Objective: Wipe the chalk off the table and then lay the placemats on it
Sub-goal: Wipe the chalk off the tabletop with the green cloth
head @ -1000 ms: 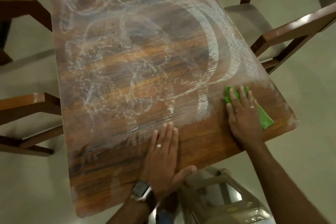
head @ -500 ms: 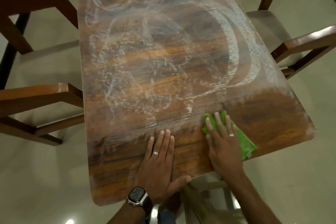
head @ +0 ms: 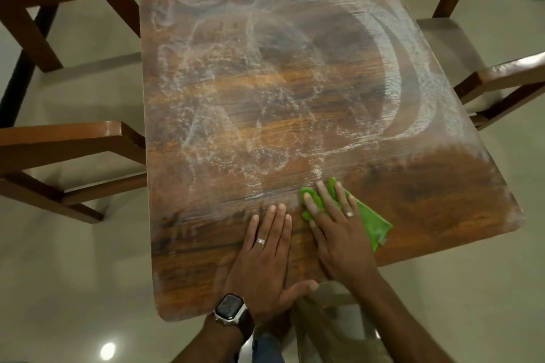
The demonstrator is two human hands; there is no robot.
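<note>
A long dark wooden table [head: 427,203] runs away from me, most of its top covered in white chalk scribbles [head: 265,82]. The near right corner is bare wood without chalk. My right hand [head: 336,230] lies flat on a green cloth [head: 374,224] and presses it to the table near the front edge. My left hand [head: 265,256] rests flat on the table just to the left of it, fingers together, with a ring and a wristwatch. No placemats are in view.
Wooden chairs [head: 59,150] stand along the left side, and more chairs [head: 501,79] stand on the right. A chair back [head: 330,321] sits under the near edge below my hands. The floor is pale and glossy.
My right hand has swept the green cloth leftward along the near edge, from the right corner to beside my left hand. The wiped strip is free of chalk. The left hand stayed put.
</note>
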